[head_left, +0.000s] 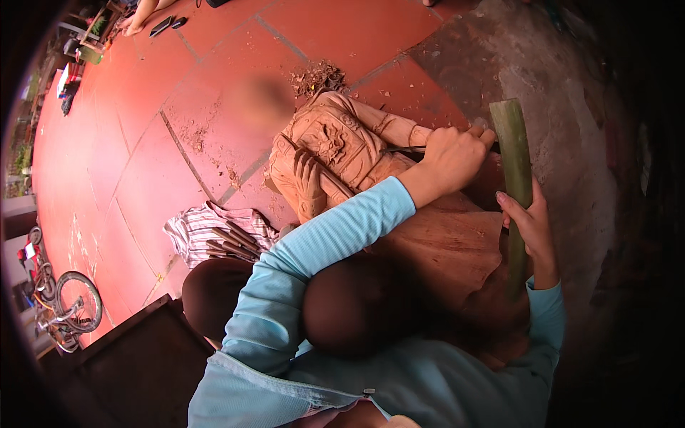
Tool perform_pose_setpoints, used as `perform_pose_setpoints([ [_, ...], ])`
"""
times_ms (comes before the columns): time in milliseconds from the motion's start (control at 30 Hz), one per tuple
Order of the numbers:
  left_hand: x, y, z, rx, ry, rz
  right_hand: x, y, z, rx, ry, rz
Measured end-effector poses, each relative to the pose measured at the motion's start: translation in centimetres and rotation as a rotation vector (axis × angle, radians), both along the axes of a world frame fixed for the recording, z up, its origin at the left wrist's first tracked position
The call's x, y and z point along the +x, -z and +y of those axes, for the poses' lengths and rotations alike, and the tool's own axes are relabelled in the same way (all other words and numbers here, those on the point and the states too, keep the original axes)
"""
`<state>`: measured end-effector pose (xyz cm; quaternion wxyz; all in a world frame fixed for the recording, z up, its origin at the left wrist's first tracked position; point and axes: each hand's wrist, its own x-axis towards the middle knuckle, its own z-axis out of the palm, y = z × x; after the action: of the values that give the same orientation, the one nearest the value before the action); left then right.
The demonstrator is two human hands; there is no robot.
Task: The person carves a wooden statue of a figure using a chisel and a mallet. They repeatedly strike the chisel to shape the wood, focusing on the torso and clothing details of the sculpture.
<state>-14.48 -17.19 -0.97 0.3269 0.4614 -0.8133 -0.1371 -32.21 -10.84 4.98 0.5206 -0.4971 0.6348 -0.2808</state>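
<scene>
A carved wooden statue (357, 135) of a robed figure lies on its back in front of my knees. Its chest bears a raised relief, and its head end is blurred. My left hand (457, 157) is closed round a thin chisel (399, 149), whose dark blade points left at the statue's waist. My right hand (529, 221) grips a long greenish club (511, 132) with a flat upper end. The club stands nearly upright, close beside the butt end of the chisel; whether they touch I cannot tell. Its lower end fades into shadow.
Several chisels (234, 241) lie on a striped cloth (189, 232) by my left knee. Wood shavings (319, 77) are heaped beyond the statue on red floor tiles (143, 135). A bicycle (78, 303) stands far left, and a person's foot (133, 28) shows at the top left.
</scene>
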Motion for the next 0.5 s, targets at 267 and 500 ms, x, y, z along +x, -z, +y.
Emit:
perform_pose_setpoints([
  [267, -0.3, 2.5, -2.6, 0.154, -0.081, -0.091, -0.5, 2.7, -3.2, 0.149, 0.132, 0.071],
  [500, 0.6, 2.2, -3.5, 0.254, -0.178, 0.128, -1.0, 4.2, -1.6, 0.217, 0.192, 0.126],
])
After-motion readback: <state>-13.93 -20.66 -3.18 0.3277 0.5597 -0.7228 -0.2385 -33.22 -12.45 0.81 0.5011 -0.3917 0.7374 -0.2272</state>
